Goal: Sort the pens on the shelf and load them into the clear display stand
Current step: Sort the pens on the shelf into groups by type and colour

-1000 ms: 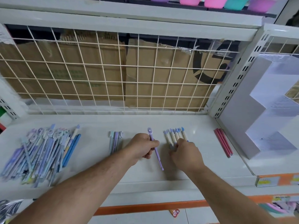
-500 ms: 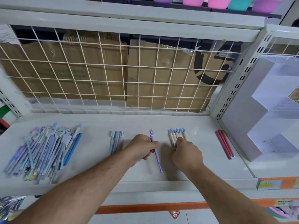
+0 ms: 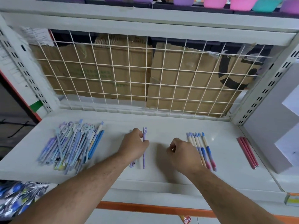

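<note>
Leftward goes the left hand (image 3: 135, 145), fingers clamped mid-barrel on the light, stiff, likely slick purple pen (image 3: 144, 157), while the right hand (image 3: 183, 153) curls empty.

No word or number can be read with certainty. Green print is carried on the left cardboard sheet (image 3: 97, 73) behind the wire grid (image 3: 146, 67), but it is blurred past reading. A large black curved mark, seemingly part of a logo, is printed on the right cardboard sheet (image 3: 178, 88). Lines of small print are seen on the paper sheets (image 3: 38, 36) at the upper left, too fine to make out. The yellow and green label (image 3: 292, 199) at the lower right is likewise illegible.
</note>
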`<move>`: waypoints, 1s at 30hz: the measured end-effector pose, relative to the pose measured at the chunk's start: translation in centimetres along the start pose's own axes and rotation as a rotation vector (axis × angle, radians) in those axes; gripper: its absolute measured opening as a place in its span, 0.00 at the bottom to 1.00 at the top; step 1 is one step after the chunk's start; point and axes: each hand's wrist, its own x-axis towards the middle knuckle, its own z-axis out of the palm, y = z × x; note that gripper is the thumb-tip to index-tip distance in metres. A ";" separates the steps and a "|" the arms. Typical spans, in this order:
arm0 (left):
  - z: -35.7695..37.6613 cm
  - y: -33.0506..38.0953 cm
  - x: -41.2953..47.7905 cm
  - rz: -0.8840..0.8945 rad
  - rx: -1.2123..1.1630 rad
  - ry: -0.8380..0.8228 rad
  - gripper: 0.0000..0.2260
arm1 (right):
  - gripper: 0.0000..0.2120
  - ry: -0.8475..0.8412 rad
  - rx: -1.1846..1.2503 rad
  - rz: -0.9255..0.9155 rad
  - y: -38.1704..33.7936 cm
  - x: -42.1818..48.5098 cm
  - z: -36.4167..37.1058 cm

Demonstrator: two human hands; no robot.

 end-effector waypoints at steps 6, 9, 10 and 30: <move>-1.4 -2.0 1.1 0.056 0.100 0.065 0.08 | 0.06 -0.029 0.018 -0.011 -1.5 0.2 0.6; -1.5 -2.2 1.1 0.037 0.131 0.054 0.10 | 0.05 -0.034 0.014 0.002 -1.9 0.2 0.7; -1.5 -2.3 1.1 0.037 0.135 0.053 0.10 | 0.05 -0.037 0.016 0.004 -2.0 0.2 0.7; -9.4 -7.5 0.9 0.031 0.961 0.102 0.12 | 0.09 -0.049 0.072 -0.107 -9.7 1.8 4.7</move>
